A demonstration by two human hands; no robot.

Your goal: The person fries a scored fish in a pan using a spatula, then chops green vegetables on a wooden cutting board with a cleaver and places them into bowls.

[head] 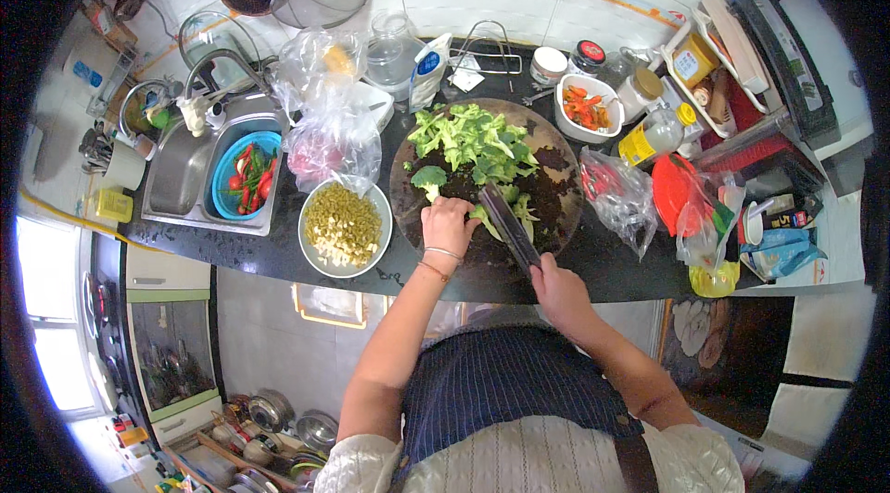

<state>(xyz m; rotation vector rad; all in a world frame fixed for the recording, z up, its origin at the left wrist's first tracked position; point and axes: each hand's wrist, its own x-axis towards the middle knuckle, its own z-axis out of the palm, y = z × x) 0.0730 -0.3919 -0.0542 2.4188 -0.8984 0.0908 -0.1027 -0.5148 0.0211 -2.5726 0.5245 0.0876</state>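
Note:
My left hand (447,225) is at the left front of a round chopping board (567,201), its fingers at the stem of a broccoli floret (429,179). A piece of green stem shows by its thumb. My right hand (562,288) grips a dark cleaver (509,225), whose blade points away from me over the board. Beside the blade lie pale broccoli stem pieces (525,215), partly hidden by it. Cut broccoli (473,138) is heaped on the back of the board. A white bowl (303,232) with chopped green and pale pieces stands left of the board.
At left, a sink (174,173) holds a blue basin (226,204) of red and green peppers. Plastic bags (334,138) and a glass jar (393,55) stand behind the bowl. To the right are a white dish (577,130) of cut peppers, a yellow-capped bottle (653,135) and a red strainer (673,194).

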